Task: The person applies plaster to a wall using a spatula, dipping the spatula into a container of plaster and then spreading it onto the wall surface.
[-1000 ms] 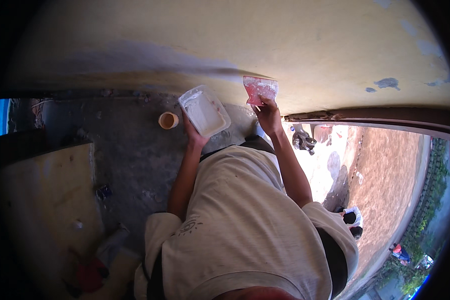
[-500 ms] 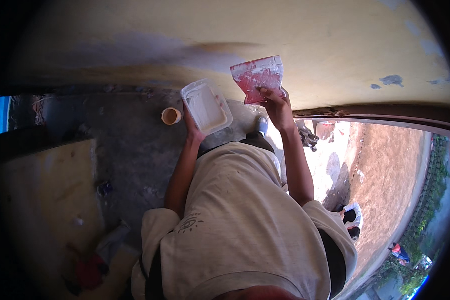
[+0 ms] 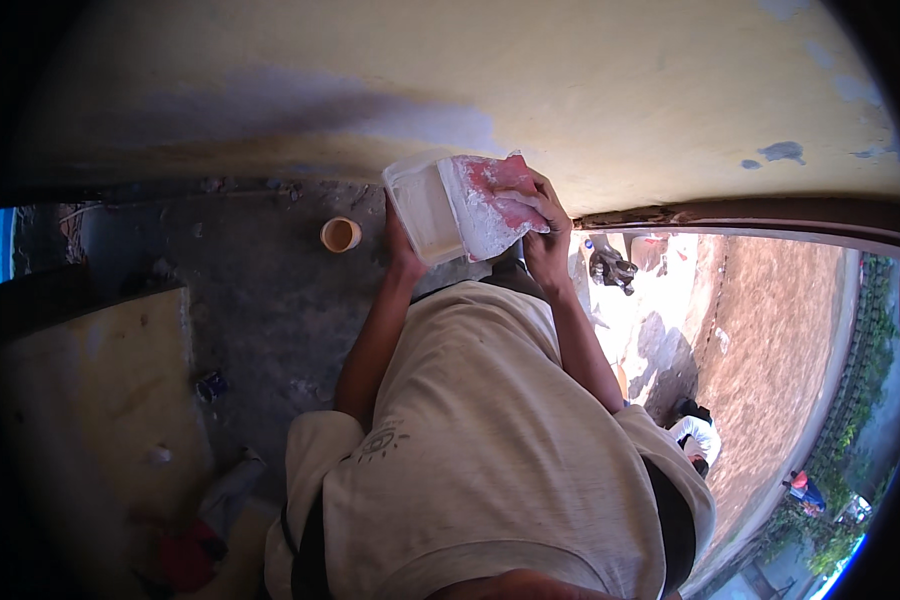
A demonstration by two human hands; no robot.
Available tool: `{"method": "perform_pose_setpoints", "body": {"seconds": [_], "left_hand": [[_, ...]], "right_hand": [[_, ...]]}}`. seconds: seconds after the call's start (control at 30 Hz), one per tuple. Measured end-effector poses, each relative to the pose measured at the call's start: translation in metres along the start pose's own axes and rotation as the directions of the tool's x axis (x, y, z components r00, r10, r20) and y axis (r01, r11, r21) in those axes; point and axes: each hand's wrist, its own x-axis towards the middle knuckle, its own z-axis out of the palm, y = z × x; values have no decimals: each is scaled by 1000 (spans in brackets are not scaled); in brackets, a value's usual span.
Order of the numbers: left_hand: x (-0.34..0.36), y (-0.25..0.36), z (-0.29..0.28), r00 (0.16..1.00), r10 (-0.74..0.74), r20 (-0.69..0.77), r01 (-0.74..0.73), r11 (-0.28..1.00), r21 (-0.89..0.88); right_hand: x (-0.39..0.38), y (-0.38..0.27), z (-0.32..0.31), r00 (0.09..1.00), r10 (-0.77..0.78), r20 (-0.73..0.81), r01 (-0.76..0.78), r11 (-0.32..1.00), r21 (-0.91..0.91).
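Observation:
A shallow rectangular plastic tub (image 3: 423,212), whitish and smeared inside with pale paste, is gripped at its left side by my left hand (image 3: 400,243). My right hand (image 3: 547,218) is closed on a red putty spreader (image 3: 495,190), a wide flat blade coated with white paste. The spreader's broad edge lies over the right part of the tub and hides that side of it. Paste covers much of the blade's face. Most of my left fingers are hidden by the tub.
A cream wall (image 3: 620,110) with grey-blue bare patches rises just ahead. An orange-brown cup (image 3: 340,235) stands on the dark floor to the left. A pale panel (image 3: 100,380) lies at lower left. Through the right-hand opening, a person (image 3: 697,438) is on the sunlit ground.
The spreader has come down and left from beside the wall onto the tub, turning in my right hand. The tub has shifted slightly right with my left hand.

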Motion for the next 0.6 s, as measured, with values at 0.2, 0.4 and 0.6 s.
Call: {"method": "perform_pose_setpoints", "body": {"seconds": [0.2,0.4,0.6], "left_hand": [[-6,4,10,1000,-3,-4,3,1000,12],[8,16,-17,998,-19,59,17,999,31],[13,22,-34,999,5,-37,-6,999,-35]], "right_hand": [[-7,-18,13,939,340,57,-342,901,266],[-30,68,-6,815,540,-210,-353,750,560],[-46,144,-12,598,761,-252,-426,568,704]]}}
